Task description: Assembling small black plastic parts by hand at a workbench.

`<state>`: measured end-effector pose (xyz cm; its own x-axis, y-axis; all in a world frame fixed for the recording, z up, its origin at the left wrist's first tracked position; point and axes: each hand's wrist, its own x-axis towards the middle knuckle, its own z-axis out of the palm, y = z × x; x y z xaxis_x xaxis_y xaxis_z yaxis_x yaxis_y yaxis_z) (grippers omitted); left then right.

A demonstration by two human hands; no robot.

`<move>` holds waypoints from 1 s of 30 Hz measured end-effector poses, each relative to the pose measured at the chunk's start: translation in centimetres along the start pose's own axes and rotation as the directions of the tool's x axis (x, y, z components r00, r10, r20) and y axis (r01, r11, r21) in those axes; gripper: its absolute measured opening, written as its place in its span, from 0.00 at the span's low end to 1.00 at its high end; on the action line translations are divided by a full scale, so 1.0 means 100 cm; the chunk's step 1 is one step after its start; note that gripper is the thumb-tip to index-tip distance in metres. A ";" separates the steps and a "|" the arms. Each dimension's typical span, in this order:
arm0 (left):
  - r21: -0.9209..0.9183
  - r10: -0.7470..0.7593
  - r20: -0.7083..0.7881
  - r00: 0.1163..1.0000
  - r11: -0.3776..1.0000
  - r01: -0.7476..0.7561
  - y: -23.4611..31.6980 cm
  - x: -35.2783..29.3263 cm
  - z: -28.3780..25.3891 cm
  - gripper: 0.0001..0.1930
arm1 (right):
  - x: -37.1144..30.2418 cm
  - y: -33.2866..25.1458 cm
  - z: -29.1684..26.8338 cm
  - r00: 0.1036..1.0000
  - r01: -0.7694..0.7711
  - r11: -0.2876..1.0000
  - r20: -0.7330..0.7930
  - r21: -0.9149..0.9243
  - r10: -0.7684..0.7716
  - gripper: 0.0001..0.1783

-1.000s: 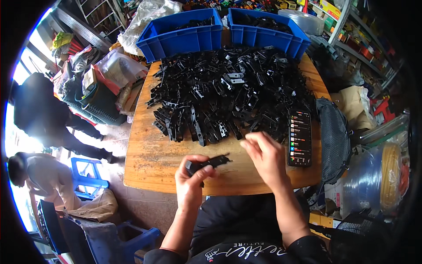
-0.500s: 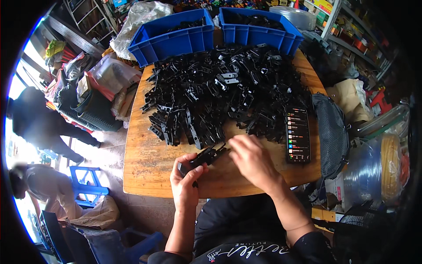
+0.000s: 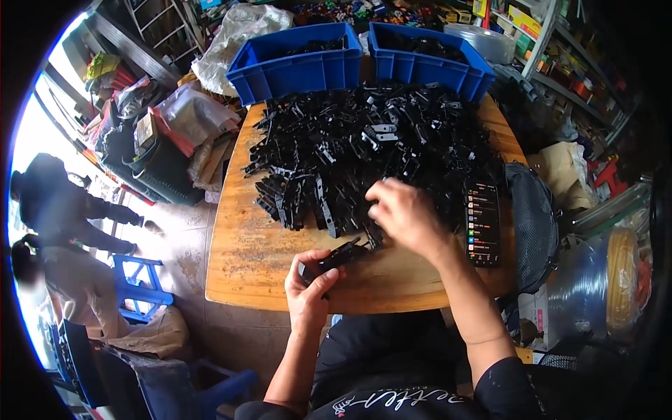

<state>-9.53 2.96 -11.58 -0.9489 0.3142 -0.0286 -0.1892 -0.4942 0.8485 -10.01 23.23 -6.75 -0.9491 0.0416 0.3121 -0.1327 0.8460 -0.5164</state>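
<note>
My left hand (image 3: 308, 283) is closed around a small stack of black slotted parts (image 3: 339, 256) over the near edge of the wooden table. One end of the stack juts out past my fingers toward the pile. My right hand (image 3: 409, 215) is above the near side of a big heap of black parts (image 3: 378, 150), its fingers bent and drawn together. Whatever may be between those fingertips is too small and dark to make out. Many loose narrow pieces in the heap look like the held ones.
Two blue bins (image 3: 297, 73) with black parts stand behind the heap. A phone (image 3: 483, 227) with a lit screen and a grey mesh bag (image 3: 532, 224) lie at the table's right. Two people are at the far left, by a blue stool (image 3: 140, 285).
My right hand has moved up and away from my left hand to the heap. The left hand keeps hold of the black parts. The whole view has shifted slightly.
</note>
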 end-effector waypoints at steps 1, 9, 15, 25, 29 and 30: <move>0.015 0.004 0.031 0.999 1.000 -0.005 0.001 0.000 0.001 0.16 | 0.003 0.001 -0.007 0.998 -0.031 0.999 -0.051 -0.018 0.030 0.08; -0.202 -0.019 -0.001 1.000 0.979 0.018 0.004 0.003 0.000 0.16 | 0.007 0.010 0.018 0.957 0.289 0.957 -0.011 -0.031 -0.290 0.05; -0.279 -0.204 0.035 0.978 0.938 0.206 0.010 -0.005 -0.010 0.19 | -0.034 -0.024 -0.020 0.975 0.143 0.913 -0.214 0.383 -0.062 0.09; 0.002 -0.210 0.172 0.962 0.977 0.213 0.015 -0.025 0.046 0.20 | -0.106 -0.050 -0.017 0.946 -0.044 0.460 -0.111 0.887 0.305 0.06; 0.109 -0.165 0.160 0.973 0.983 0.148 0.013 -0.028 0.048 0.20 | -0.108 -0.046 -0.015 0.948 -0.061 0.431 -0.083 0.900 0.307 0.06; 0.110 -0.166 0.162 0.973 0.983 0.149 0.012 -0.029 0.047 0.20 | -0.109 -0.046 -0.016 0.947 -0.060 0.431 -0.084 0.900 0.309 0.06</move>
<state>-5.83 5.23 -8.00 -0.8509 0.5186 -0.0832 -0.2997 -0.3492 0.8878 1.38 19.74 -6.45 -0.9160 0.3457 0.2035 -0.2570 -0.1165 -0.9594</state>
